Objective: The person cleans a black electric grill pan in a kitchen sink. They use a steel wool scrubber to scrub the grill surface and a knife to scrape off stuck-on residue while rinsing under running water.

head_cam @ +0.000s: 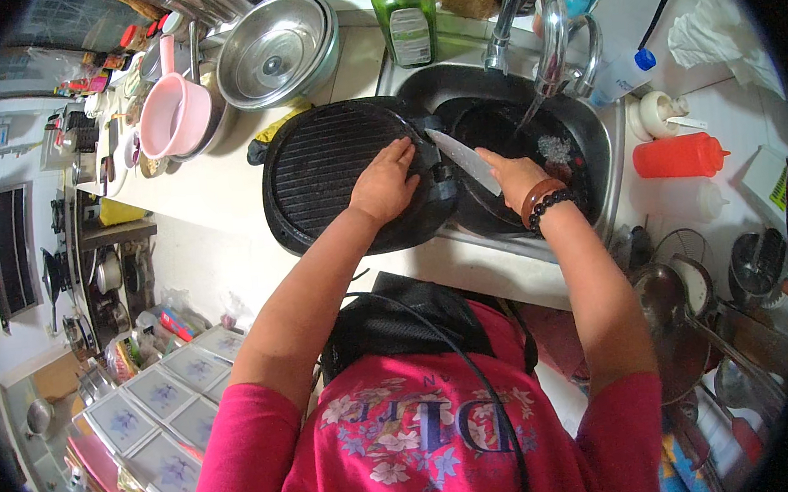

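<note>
A black ribbed grill plate lies on the counter and reaches over the sink's left edge. My left hand rests flat on its right part, fingers pointing away from me, with nothing grasped. In my right hand is a kitchen knife. Its broad steel blade points up and left, the tip close to the black hinge-like fitting on the plate's right side. Below and right of the knife, a dark round pan or plate sits in the sink, with pale froth on it.
A chrome faucet arches over the sink. Behind stand a green detergent bottle and stacked metal basins. At left is a pink plastic dipper. A red squeeze bottle and a large ladle are at right. A black cable crosses my shirt.
</note>
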Motion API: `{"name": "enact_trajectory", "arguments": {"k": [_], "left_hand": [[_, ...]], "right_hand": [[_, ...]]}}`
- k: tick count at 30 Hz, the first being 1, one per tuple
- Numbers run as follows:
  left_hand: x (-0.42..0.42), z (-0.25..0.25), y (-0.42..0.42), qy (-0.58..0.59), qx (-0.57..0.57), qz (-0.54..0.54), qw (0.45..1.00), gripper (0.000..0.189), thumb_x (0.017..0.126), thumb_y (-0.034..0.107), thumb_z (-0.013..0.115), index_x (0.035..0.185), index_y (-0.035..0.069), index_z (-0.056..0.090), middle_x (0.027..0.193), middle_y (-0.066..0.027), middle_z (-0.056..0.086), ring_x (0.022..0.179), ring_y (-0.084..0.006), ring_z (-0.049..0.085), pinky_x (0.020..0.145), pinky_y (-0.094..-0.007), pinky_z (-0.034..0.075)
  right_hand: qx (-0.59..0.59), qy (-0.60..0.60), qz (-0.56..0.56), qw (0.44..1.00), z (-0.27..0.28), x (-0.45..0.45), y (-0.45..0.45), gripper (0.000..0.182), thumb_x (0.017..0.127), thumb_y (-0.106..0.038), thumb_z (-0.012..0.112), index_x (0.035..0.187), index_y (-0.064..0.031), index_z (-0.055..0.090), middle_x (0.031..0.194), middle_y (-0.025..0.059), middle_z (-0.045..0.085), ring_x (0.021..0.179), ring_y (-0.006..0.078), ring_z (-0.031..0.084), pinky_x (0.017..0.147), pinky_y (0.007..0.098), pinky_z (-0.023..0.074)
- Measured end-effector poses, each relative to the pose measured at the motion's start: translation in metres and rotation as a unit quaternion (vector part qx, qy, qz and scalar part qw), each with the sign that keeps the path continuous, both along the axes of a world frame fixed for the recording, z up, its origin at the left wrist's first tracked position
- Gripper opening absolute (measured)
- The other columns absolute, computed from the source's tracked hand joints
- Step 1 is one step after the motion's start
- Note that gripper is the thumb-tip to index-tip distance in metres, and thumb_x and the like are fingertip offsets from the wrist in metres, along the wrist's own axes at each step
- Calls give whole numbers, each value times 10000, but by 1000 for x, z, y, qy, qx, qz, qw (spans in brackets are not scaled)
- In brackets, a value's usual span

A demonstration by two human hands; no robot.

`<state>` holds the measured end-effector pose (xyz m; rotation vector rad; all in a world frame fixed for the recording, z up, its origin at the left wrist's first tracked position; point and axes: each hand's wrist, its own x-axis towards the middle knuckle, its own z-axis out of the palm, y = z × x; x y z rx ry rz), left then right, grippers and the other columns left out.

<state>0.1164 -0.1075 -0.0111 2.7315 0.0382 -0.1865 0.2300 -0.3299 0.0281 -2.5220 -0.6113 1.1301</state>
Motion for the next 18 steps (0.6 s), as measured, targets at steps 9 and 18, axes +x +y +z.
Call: {"name": "enact_trajectory", "arguments": {"k": [9,18], "left_hand": [[1,0,-1,4,11,-2,1000,511,882,187,569,1336,-17,454,1423,-162,404,1316,-301,393,1106,-349,331],[2,1,-1,4,6,-7,1000,522,872,193,584,1335,-11,457,1418,-162,408,1291,-313,420,1071,-365,371]], "right_hand": [[29,86,-30,995,-5,17,-7,438,983,-187,442,1394,-336,432,833,166,628,654,241,630,636,377,520],[13,203,-10,979,-6,53,-15,446,1014,-232,358,1429,-395,357,684,45,501,508,131,488,398,277,433]]}}
